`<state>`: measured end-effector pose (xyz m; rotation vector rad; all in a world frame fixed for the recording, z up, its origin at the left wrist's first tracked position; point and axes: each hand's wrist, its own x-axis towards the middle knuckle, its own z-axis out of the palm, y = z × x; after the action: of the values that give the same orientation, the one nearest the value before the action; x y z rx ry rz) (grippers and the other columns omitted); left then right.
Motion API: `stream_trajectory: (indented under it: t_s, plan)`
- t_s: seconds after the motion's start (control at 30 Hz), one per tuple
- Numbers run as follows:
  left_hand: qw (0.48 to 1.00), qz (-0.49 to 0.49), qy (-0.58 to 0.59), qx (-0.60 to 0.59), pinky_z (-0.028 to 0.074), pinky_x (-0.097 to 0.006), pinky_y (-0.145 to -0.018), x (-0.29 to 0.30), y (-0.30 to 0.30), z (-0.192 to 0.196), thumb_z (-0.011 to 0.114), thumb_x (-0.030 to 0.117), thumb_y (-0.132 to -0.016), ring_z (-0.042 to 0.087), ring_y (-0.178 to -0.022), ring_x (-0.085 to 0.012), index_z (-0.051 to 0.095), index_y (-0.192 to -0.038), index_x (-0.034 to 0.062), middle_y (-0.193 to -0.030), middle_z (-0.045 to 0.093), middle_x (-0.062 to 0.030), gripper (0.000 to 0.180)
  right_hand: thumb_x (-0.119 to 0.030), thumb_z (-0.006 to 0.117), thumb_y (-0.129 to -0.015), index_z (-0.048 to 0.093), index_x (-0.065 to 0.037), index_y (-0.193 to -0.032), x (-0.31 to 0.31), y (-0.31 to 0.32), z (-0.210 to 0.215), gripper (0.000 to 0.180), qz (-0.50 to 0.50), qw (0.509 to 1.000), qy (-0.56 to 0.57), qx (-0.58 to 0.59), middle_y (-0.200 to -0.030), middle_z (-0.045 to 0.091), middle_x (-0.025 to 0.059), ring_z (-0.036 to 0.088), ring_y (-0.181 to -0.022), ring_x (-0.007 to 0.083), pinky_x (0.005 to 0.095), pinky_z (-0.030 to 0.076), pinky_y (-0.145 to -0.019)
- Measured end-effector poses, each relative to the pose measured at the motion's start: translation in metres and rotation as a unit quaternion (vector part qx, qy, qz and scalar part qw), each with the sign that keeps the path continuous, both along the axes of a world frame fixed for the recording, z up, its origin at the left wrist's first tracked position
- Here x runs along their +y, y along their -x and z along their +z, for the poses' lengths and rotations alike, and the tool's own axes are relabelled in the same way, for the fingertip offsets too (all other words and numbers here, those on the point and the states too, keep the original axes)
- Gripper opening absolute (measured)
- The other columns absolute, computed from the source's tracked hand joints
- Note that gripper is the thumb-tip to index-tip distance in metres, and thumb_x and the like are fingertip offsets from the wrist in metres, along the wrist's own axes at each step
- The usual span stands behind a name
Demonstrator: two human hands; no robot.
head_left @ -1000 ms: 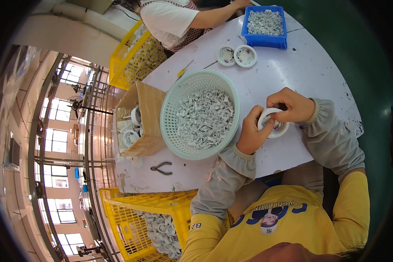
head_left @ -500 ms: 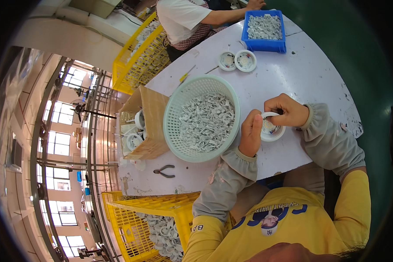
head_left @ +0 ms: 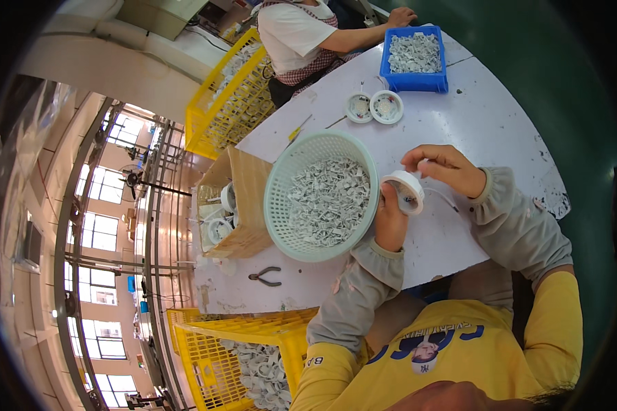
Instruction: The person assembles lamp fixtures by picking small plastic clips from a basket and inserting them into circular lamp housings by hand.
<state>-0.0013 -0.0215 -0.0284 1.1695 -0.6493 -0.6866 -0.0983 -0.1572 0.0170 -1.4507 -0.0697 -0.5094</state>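
My left hand (head_left: 392,222) is closed around a white round lamp housing (head_left: 408,193), tilted on its side so its rim faces me. A thin white wire (head_left: 447,198) trails beside it over the table. My right hand (head_left: 449,168) is just above the housing, thumb and forefinger apart near its upper edge; whether a fingertip touches it is hard to tell. Left of my hands stands a pale green round basket (head_left: 275,198) full of small white plastic parts (head_left: 329,198). Farther off lie two round white lamp housings (head_left: 386,107) with parts inside.
A blue bin (head_left: 418,83) of white parts stands at the far side near a co-worker (head_left: 298,38). On the left are an open cardboard box (head_left: 250,205), cutting pliers (head_left: 264,276) and a yellow-handled screwdriver (head_left: 295,133). Yellow crates (head_left: 240,325) with white parts flank the table (head_left: 473,123).
The lamp housing has been turned from face-up onto its side in my left hand. My right fingers have come out of its inside and spread above it. The view has shifted slightly.
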Motion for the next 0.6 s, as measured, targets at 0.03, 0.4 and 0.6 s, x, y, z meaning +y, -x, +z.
stream_trajectory:
  t_s: [0.03, 0.4, 0.6]
  plan:
    - [0.998, -0.019, 0.022, 0.047, 0.04, -0.025, -0.051, 0.0, 0.001, 0.001, 0.029, 0.051, -0.091, 0.05, -0.06, -0.0132, 0.047, -0.097, 0.0023, -0.075, 0.052, -0.0064, 0.052, -0.011, 0.054, -0.085, 0.058, 0.001, -0.1, 0.002, 0.0, -0.002, 0.02, 0.013, 1.0, -0.006, 0.009, -0.08, 0.06, 0.0027, 0.052, -0.07, 0.0055, 0.0207, 0.043, -0.065]
    - [0.989, -0.133, 0.017, 0.063, 0.036, -0.024, -0.044, 0.003, 0.004, 0.016, 0.034, 0.065, -0.082, 0.048, -0.053, -0.013, 0.045, -0.103, 0.0041, -0.065, 0.051, -0.0037, 0.066, -0.001, 0.055, -0.082, 0.058, 0.002, -0.101, 0.005, -0.001, -0.003, 0.019, 0.081, 0.995, -0.059, 0.013, -0.103, 0.061, 0.0111, 0.056, -0.098, 0.0154, 0.0276, 0.045, -0.086]
    - [0.99, -0.131, 0.011, 0.057, 0.036, -0.023, -0.045, 0.001, 0.006, 0.019, 0.034, 0.067, -0.081, 0.048, -0.053, -0.0107, 0.039, -0.122, 0.0017, -0.07, 0.052, -0.003, 0.077, -0.004, 0.063, -0.077, 0.052, -0.002, -0.093, 0.001, -0.002, -0.005, 0.019, 0.11, 0.988, -0.096, 0.053, -0.104, 0.06, 0.0118, 0.055, -0.099, 0.0167, 0.031, 0.042, -0.089]
